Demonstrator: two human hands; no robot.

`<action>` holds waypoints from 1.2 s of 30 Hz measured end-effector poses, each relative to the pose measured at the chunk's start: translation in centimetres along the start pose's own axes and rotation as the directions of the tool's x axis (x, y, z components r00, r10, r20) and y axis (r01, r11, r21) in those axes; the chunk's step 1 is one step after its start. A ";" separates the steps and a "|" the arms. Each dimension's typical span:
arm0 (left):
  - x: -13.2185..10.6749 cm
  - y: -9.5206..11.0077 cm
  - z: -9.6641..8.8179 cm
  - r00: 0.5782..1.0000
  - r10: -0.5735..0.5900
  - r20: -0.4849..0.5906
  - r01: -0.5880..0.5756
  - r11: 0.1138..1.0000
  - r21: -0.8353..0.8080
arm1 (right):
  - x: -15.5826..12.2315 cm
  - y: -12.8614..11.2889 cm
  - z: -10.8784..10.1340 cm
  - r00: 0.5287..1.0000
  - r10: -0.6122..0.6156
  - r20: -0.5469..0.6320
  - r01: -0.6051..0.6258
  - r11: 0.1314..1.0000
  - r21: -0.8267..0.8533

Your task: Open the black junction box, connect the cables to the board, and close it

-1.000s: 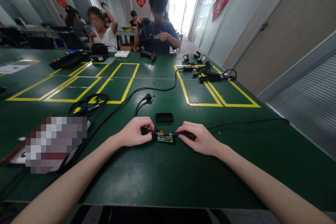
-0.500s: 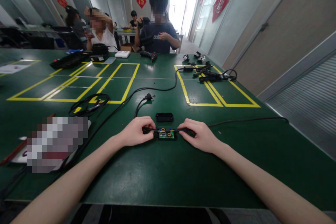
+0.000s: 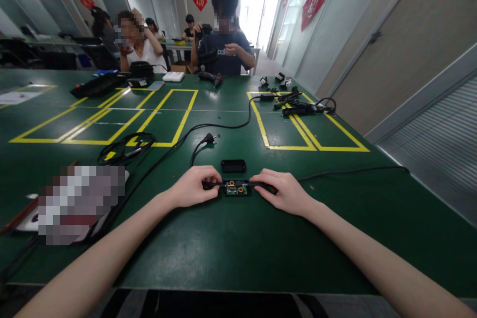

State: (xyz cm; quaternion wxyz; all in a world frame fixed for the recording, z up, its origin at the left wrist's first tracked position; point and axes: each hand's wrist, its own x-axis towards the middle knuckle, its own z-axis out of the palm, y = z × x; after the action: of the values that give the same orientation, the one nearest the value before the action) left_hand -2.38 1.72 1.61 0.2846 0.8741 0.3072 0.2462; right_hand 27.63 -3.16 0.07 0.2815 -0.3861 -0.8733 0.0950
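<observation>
A small open black adapter case with a green circuit board [image 3: 237, 188] lies on the green table [image 3: 231, 248] between my hands. My left hand [image 3: 194, 186] is closed on the black cable at the case's left end. My right hand [image 3: 285, 191] is closed on the black cable at its right end. That cable [image 3: 354, 172] runs off to the right. A separate black lid [image 3: 233, 165] lies just behind the case. A black plug [image 3: 209, 137] on a cord rests further back, left of centre.
A coiled black cable [image 3: 124, 146] and a blurred-out object [image 3: 80, 203] lie to my left. Yellow tape rectangles [image 3: 294, 129] mark the table. Black tools and cables [image 3: 301, 105] sit at the far right. Several people sit at the far end, one in a dark shirt [image 3: 225, 52].
The case with the board has tipped flatter onto the table and my hands shifted slightly away from me. A seated person at the far left lowered a raised arm.
</observation>
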 end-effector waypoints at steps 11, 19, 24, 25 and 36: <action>-0.1 0.0 0.3 1.000 0.004 0.015 -0.004 0.999 0.050 | 0.2 0.3 0.3 0.992 -0.121 -0.019 0.120 0.992 -0.043; -0.3 0.0 0.5 0.999 0.027 0.025 -0.029 0.997 0.075 | 0.3 0.2 0.2 0.992 -0.129 -0.009 0.128 0.991 -0.033; -0.2 0.3 0.4 0.996 0.069 0.053 -0.076 0.985 0.154 | 0.2 0.3 0.2 0.992 -0.129 0.003 0.129 0.991 -0.025; -0.1 0.4 0.4 0.995 0.081 0.061 -0.090 0.981 0.173 | 0.2 0.2 0.2 0.992 -0.129 0.005 0.129 0.991 -0.021; 0.0 0.9 1.0 0.991 0.136 -0.020 -0.124 0.949 0.290 | 0.4 -0.3 -0.1 0.992 -0.122 -0.037 0.122 0.993 0.001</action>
State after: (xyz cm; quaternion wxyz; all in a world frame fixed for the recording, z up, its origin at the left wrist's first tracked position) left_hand -1.41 0.75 1.46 0.1315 0.9195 0.2870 0.2344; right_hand 27.29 -3.10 0.45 0.3033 -0.3332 -0.8898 0.0719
